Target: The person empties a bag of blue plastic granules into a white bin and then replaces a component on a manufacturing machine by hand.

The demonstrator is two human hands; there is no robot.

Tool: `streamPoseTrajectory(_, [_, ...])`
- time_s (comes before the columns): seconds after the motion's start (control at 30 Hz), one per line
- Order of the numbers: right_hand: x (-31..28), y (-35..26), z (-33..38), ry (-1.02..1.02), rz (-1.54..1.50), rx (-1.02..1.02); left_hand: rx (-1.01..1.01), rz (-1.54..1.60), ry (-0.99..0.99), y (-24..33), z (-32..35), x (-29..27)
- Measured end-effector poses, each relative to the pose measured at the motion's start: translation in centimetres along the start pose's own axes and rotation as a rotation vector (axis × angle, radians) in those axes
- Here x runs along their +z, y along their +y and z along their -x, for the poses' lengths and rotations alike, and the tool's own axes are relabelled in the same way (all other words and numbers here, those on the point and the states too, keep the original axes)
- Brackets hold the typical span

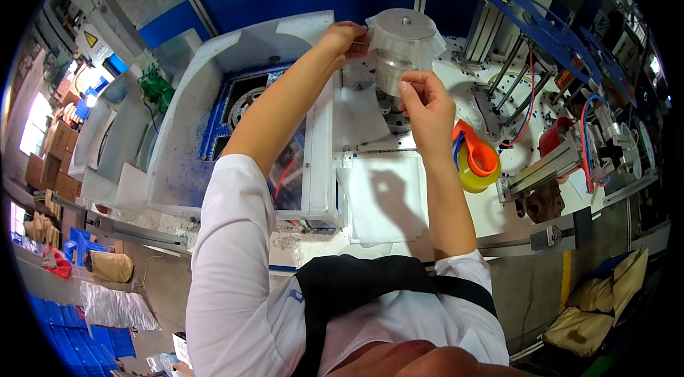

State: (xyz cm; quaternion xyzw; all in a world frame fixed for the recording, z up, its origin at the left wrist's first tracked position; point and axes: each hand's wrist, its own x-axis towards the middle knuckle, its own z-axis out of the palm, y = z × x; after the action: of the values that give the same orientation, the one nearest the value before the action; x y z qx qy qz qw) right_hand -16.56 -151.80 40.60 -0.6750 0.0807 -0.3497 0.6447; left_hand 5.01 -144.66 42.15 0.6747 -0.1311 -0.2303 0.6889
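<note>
A steel cylinder (391,72) stands at the back of the bench, capped by a round grey metal lid (405,23) with a small knob. A thin, see-through white sheet (433,48) hangs out from under the lid and drapes round the cylinder. At its left edge, my left hand (347,41) has its fingers bent and closed on the sheet, fingertips partly hidden. My right hand (429,105) is in front and to the right, thumb and forefinger pinched at the sheet's hanging lower edge. A stack of white sheets (381,199) lies nearer me, under my right arm's shadow.
Left of the cylinder is a white-walled machine box (324,156) with blue specks inside. An orange funnel-like piece (479,153) sits on a yellow tape roll (476,179). Farther right stand a blue reel (538,24) and a metal rail fixture (541,167). Blue panels rise behind.
</note>
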Motion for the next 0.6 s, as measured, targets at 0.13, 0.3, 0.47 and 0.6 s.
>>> streamPoseTrajectory(0.13, [-1.1,0.4,-0.6,0.177,0.366,-0.309,-0.004,-0.010,-0.031,-0.4,0.2,-0.2])
streamPoseTrajectory(0.3, [-2.7,2.3,-2.8,0.225,0.256,-0.290,-0.013,-0.016,-0.041,-0.5,-0.2,0.0])
streamPoseTrajectory(0.47, [-3.9,4.4,-5.0,0.201,0.077,-0.154,0.003,-0.010,-0.028,-0.7,-0.1,0.2])
streamPoseTrajectory(0.6, [-4.8,5.4,-6.6,0.196,0.017,-0.140,0.011,-0.002,-0.028,-1.0,-0.1,0.3])
